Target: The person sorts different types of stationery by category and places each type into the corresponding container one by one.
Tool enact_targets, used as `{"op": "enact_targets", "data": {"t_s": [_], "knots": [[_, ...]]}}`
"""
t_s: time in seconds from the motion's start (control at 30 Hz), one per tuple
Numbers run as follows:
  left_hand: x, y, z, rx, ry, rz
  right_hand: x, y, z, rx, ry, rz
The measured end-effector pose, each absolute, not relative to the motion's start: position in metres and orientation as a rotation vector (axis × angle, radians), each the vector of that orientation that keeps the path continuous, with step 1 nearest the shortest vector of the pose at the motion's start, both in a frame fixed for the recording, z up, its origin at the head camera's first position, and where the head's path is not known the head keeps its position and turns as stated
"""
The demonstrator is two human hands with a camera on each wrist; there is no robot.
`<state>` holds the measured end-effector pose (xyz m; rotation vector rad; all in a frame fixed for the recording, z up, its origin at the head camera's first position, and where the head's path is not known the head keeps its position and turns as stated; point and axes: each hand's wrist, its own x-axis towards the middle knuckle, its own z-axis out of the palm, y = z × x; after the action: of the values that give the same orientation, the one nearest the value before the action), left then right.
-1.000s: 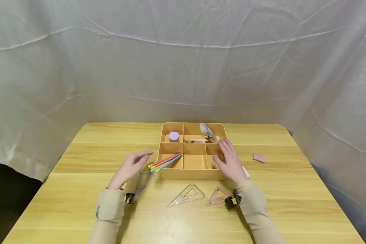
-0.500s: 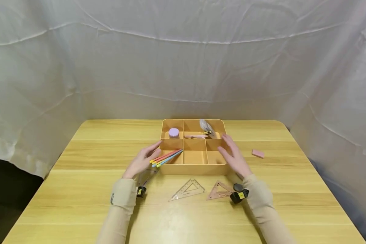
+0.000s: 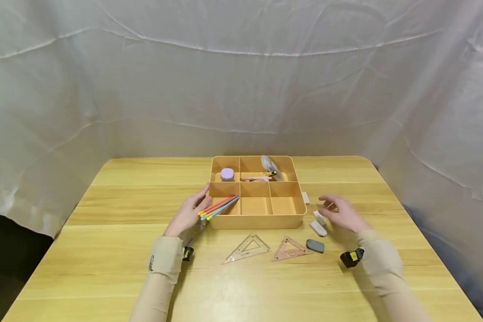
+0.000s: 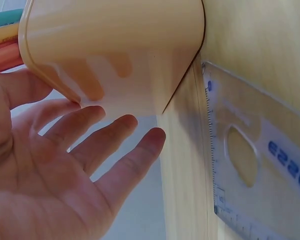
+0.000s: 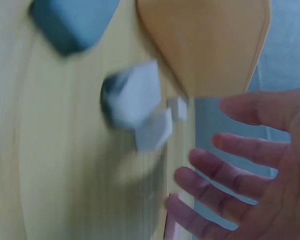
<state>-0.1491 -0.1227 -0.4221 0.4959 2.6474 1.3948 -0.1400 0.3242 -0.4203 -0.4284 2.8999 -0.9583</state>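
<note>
While a clear set square (image 4: 270, 150) at left is showing cropped blue lettering, not fully readable, two white blocks (image 3: 318, 229) are lying on the table (image 3: 241, 295) right of the organizer (image 3: 257, 221). The right grip (image 3: 342, 215), relaxed and empty, is hovering near them; the left grip (image 3: 188, 214), fingers extended, is touching the organizer's side. Steadying while reaching seems under way; lifting would be needing a pinch.

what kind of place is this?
Likely a makeshift recording booth or desk setup: pale sheeting hung round a wooden table, with a divided organizer tray on it.
</note>
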Motion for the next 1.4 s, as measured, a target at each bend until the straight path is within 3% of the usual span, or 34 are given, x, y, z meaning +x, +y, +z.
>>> {"op": "enact_targets", "data": {"t_s": [0.57,1.1,1.4], "knots": [[-0.151,-0.124,-0.422,0.457,2.585,1.399,-0.149,0.317,-0.422,-0.27,2.863,-0.559],[-0.151,-0.125,-0.421,0.45,2.57,1.404,-0.152,0.316,-0.425,-0.309,2.903,-0.568],[-0.151,-0.125,-0.423,0.44,2.57,1.395,-0.153,0.31,-0.4,-0.322,2.963,-0.702]]}}
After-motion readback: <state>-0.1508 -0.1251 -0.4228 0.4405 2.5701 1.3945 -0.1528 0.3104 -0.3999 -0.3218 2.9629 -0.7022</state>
